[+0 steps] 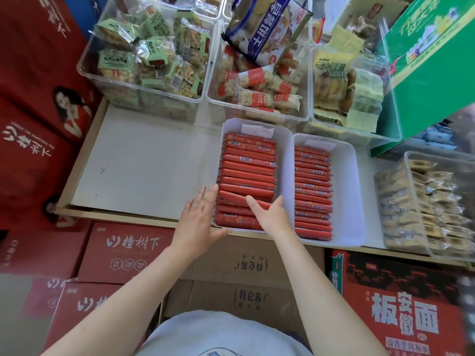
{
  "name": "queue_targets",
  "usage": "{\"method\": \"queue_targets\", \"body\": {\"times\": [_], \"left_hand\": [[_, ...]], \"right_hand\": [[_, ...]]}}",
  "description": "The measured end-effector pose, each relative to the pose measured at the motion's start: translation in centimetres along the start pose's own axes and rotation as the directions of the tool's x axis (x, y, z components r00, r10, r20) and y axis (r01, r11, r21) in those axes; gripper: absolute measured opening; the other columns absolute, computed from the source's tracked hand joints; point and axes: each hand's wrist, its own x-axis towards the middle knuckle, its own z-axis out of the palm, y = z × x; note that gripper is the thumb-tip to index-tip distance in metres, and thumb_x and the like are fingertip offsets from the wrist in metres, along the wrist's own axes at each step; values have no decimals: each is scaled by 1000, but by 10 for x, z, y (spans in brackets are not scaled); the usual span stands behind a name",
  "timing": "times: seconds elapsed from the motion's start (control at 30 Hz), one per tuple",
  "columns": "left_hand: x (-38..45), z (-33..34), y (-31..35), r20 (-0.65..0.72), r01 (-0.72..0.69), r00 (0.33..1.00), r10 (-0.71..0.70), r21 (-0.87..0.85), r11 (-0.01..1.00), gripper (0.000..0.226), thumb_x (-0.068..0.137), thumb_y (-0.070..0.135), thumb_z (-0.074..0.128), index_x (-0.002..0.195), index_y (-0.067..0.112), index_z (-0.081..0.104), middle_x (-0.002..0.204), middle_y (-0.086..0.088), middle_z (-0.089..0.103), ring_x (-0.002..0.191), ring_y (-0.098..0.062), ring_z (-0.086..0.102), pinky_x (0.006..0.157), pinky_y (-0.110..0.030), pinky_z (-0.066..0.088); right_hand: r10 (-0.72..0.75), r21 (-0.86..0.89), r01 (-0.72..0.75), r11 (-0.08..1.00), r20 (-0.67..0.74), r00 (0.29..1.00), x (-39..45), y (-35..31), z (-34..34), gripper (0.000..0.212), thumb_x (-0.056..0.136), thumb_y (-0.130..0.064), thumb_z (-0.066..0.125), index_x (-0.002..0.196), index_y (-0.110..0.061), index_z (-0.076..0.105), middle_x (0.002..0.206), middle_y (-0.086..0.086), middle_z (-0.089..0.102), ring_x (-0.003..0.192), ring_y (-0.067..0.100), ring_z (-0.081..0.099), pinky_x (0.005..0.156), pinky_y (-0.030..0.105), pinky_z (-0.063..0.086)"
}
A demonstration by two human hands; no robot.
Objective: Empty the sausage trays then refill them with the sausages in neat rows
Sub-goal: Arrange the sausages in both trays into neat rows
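Both hands reach over the front edge of the shelf to the left sausage tray [282, 160]. Left hand [199, 222] lies flat and spread, fingers straight, against the tray's outer left wall near its front left corner, fingertips about level with the lower rows; it grips nothing. Right hand [270, 214] rests on top of the sausages [246, 173] at the tray's front right part, fingers straight and together, thumb angled left across a sausage; nothing pinched or held. Sausages fill this white tray in one stack of crosswise rows, the front few slightly skewed. Second sausage tray [347, 191] sits just beside it on the right, touching or nearly so, with its own column of red sausages [312, 191] along its left side and bare floor on the right. Clear snack bins [144, 60] stand along the shelf's back edge. Shelf surface [144, 165] to the left of the trays is white.
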Motion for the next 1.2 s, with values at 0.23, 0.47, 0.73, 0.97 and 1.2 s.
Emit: {"method": "queue_targets", "body": {"times": [0.23,0.47,0.73,0.97,1.2], "left_hand": [[2,4,9,-2,71,997,-71,-24,997,113,83,68,61,158,24,-11,167,7,-5,153,-11,-8,125,-38,4],[2,4,9,5,89,996,-89,-38,995,113,82,68,61,159,24,-9,167,7,-5,153,-12,-7,125,-41,8],[1,3,10,13,103,995,-103,-43,994,113,82,68,61,158,25,-10,167,7,-4,154,-13,-6,125,-41,9],[1,4,9,-1,110,994,-111,-64,992,115,81,65,67,158,26,-8,167,7,0,154,-14,-3,125,-44,14],[1,4,9,10,116,993,-116,-71,991,116,81,65,68,158,28,-10,167,9,-4,154,-14,-5,124,-43,13]], "right_hand": [[41,-134,-43,990,-18,999,4,-8,10,138,64,-93,49,155,-12,-16,155,15,34,134,33,46,97,43,46],[-36,91,45,995,-100,994,5,-3,4,115,82,-75,54,156,-16,-10,161,11,24,143,30,34,109,43,38],[-167,-87,156,984,-147,975,-3,5,15,42,92,-43,57,118,-13,41,103,2,59,91,21,58,70,32,42],[3,-183,-19,983,-84,996,-2,-2,11,97,85,-68,56,146,-1,21,140,16,46,122,33,52,87,39,47],[158,-90,-151,984,73,985,6,-19,6,128,78,-83,48,153,4,-7,160,15,26,141,32,37,107,42,37]]}}
